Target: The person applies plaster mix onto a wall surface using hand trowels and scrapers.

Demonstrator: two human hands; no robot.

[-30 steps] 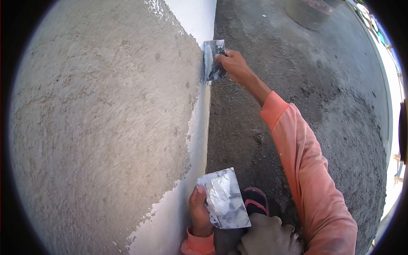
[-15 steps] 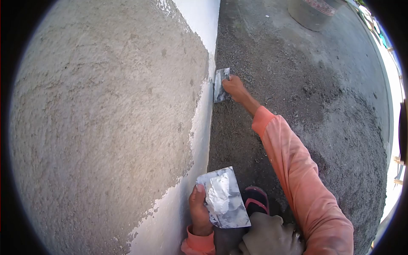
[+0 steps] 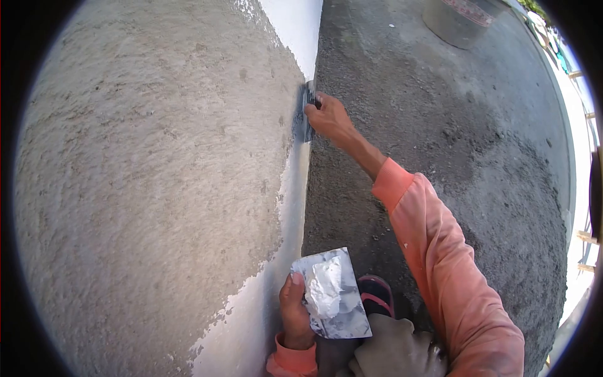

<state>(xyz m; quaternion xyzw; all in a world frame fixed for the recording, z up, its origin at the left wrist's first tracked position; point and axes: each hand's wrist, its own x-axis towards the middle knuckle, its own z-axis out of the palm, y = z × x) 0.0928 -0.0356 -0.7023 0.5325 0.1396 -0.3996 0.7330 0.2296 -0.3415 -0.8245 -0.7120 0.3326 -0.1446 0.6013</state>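
Note:
My left hand (image 3: 295, 312) grips a flat metal plate (image 3: 353, 308) by its left edge, low in the view. On the plate lies a mound of white putty (image 3: 325, 286). Farther out, my right hand (image 3: 331, 119) is closed round the handle of a putty knife (image 3: 308, 119). Its wide blade stands nearly edge-on to me, against the lower part of the wall (image 3: 163, 163) where white coating (image 3: 292, 220) borders the rough grey plaster. Part of the handle is hidden by my fingers.
Rough, gritty ground (image 3: 402, 125) runs along the wall's base on the right. A bucket (image 3: 457, 24) stands at the far top. My sandalled foot (image 3: 377, 295) is just right of the plate.
My right hand has moved left and slightly up with the putty knife. The blade has turned from face-on beside the wall to edge-on against it. My left hand stays nearly still.

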